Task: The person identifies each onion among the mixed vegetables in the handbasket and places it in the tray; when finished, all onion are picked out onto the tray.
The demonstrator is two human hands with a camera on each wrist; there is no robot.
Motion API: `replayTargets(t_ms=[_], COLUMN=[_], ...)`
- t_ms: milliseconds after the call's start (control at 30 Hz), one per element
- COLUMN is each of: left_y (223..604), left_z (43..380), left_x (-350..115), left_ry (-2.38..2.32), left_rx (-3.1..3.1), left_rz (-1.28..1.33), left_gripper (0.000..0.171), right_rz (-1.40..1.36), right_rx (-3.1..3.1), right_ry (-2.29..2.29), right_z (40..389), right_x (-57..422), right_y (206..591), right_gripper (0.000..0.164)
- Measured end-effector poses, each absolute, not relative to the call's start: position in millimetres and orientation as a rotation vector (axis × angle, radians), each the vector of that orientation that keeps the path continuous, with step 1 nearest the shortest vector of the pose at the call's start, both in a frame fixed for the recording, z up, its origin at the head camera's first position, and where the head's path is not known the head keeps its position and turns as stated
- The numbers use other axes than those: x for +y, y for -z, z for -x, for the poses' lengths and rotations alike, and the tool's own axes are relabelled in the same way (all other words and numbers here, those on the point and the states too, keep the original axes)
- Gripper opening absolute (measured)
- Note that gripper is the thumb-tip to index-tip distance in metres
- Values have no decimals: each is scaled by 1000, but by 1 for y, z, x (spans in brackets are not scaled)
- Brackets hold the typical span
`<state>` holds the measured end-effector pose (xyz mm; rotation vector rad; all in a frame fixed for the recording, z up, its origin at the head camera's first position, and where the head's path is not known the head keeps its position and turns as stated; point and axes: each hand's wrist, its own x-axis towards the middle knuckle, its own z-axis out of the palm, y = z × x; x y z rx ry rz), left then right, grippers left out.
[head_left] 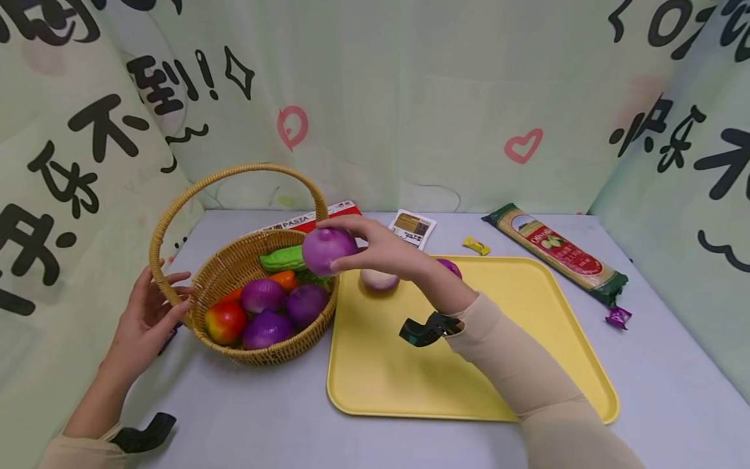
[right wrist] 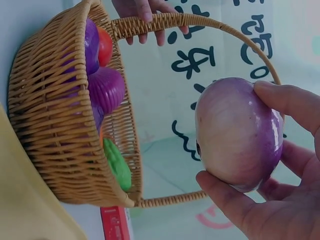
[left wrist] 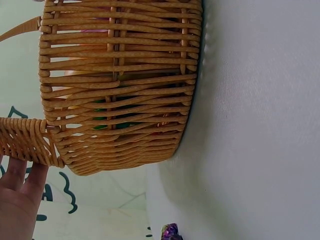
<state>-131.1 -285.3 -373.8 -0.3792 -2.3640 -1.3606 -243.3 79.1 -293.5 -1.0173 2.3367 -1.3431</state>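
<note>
Beige sleeves [head_left: 553,397] extend inward from the near edge, one at each side. Left hand [head_left: 146,319]: fingers and thumb grip the handle [head_left: 234,172] at its left foot. Basket [head_left: 275,355]: upright on the surface [head_left: 234,417], just beside the hand. Contents, left to right: red-and-yellow fruit [head_left: 225,322], purple bulbs [head_left: 269,330], green vegetable [head_left: 284,258] behind them, and carrot [head_left: 285,281]. Behind the basket lies a red box [head_left: 346,210].

Onion [head_left: 325,254]: raised at the basket's right side, near the handle's right foot. Right hand [head_left: 381,244]: fingers pinch the onion from above, thumb from below. Onion position: between the fingertips and the thumb tip; the right wrist view shows its pale face outward.

Tray [head_left: 404,384]: right of the basket, beneath the right forearm. A pale bulb [head_left: 379,281] sits on it, below the right hand. Behind the tray: card [head_left: 413,229], then yellow candy [head_left: 476,246]. At far right: packet [head_left: 556,251], with purple candy [head_left: 618,317] just beside its near end.
</note>
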Motion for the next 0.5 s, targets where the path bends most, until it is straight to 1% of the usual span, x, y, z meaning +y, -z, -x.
replayTargets(t_ms=[500], left_y=[375], left_z=[131], left_x=[-285], left_ry=[1360], left_rx=[-2365], left_rz=[380], left_gripper=[82], right_rz=[959], right_rx=[2408], right_ry=[1306], right_z=[241], right_x=[102], right_y=[291], right_gripper=[60])
